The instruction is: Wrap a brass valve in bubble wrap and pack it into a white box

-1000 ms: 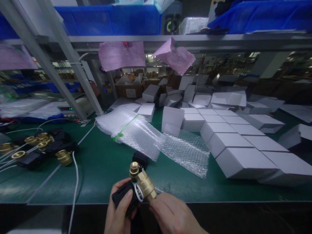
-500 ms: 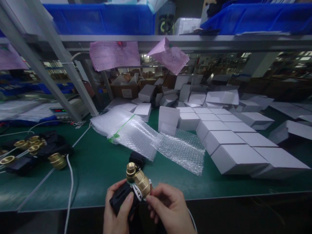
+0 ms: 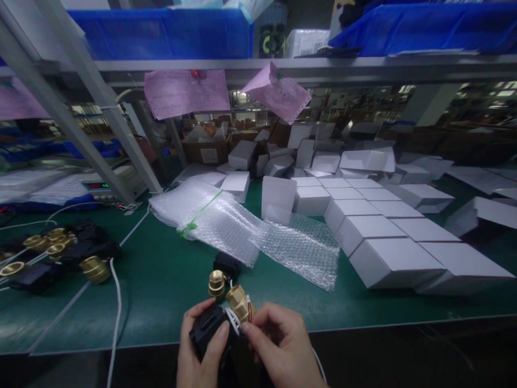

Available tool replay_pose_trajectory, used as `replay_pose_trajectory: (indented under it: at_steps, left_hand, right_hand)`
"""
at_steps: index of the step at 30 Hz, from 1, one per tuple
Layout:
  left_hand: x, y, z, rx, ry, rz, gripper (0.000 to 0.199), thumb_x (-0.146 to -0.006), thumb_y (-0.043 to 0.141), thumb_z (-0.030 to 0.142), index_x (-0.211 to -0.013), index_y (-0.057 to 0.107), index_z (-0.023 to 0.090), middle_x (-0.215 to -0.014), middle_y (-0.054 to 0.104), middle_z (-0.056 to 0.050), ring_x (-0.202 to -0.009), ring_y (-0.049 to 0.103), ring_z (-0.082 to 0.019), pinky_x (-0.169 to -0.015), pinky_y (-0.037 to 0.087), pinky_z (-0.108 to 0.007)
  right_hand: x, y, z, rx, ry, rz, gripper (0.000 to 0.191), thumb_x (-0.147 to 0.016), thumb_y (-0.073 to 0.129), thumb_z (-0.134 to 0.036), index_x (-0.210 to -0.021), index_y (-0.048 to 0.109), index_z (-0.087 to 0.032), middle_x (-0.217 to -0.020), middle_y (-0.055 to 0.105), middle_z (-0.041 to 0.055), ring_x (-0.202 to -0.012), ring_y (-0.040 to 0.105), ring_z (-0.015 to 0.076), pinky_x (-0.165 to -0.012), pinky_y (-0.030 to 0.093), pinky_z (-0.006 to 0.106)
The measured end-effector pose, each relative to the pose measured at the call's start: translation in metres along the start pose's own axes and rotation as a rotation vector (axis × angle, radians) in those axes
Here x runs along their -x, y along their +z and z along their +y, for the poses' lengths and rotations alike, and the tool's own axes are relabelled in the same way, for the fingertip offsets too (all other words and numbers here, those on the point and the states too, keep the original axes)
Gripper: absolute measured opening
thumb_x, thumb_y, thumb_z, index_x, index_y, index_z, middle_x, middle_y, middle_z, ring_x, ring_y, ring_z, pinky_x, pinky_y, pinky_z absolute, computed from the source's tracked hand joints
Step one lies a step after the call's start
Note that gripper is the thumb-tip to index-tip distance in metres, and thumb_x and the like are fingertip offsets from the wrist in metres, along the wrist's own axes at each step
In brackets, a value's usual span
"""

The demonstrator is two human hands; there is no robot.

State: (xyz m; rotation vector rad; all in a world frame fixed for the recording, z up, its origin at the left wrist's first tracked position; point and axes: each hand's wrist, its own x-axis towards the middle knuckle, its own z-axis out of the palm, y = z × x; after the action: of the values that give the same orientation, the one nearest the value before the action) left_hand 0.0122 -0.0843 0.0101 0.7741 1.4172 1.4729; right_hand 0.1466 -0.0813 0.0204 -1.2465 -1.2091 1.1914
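Note:
My left hand (image 3: pixel 202 353) is wrapped round the black housing (image 3: pixel 208 328) of a motorized ball valve, its thumb on top. The valve's brass body (image 3: pixel 239 302) points away from me. My right hand (image 3: pixel 283 339) is closed, thumb and fingertips pinching the white cable (image 3: pixel 233 320) that lies looped against the valve; thin red and white wire ends stand up beside the brass. Just beyond, a second valve with a brass body (image 3: pixel 217 284) and black housing (image 3: pixel 226 264) rests on the green table (image 3: pixel 157 302).
Several more brass valves (image 3: pixel 95 268) lie at the left, a white cable (image 3: pixel 118 302) trailing over the edge. Bubble wrap sheets (image 3: pixel 226 226) tied with green string lie mid-table. White boxes (image 3: pixel 398 258) stand in rows at the right. A shelf with blue bins (image 3: pixel 161 33) runs above.
Both hands have drawn the held valve slightly down and to the right, and more of the valve lying beyond it shows. The right hand keeps its pinch on the cable.

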Motion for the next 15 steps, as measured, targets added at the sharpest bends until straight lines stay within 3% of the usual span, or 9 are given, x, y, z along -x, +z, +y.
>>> replay_pose_trajectory:
  at_steps: [15]
  left_hand:
    - [-0.0042,0.0048,-0.0021,-0.084,0.003,-0.034,0.066,-0.065,0.083,0.061,-0.112,0.061,0.020,-0.103,0.068,-0.006,-0.097,0.066,-0.028,-0.074,0.054,-0.030]
  right_hand:
    - [-0.0077,-0.0063,0.0029,-0.052,0.090,-0.017,0.032,-0.073,0.060,-0.050,-0.064,0.051,-0.021,-0.055,0.049,-0.0003,-0.045,0.044,0.0139,-0.042,0.034,0.022]
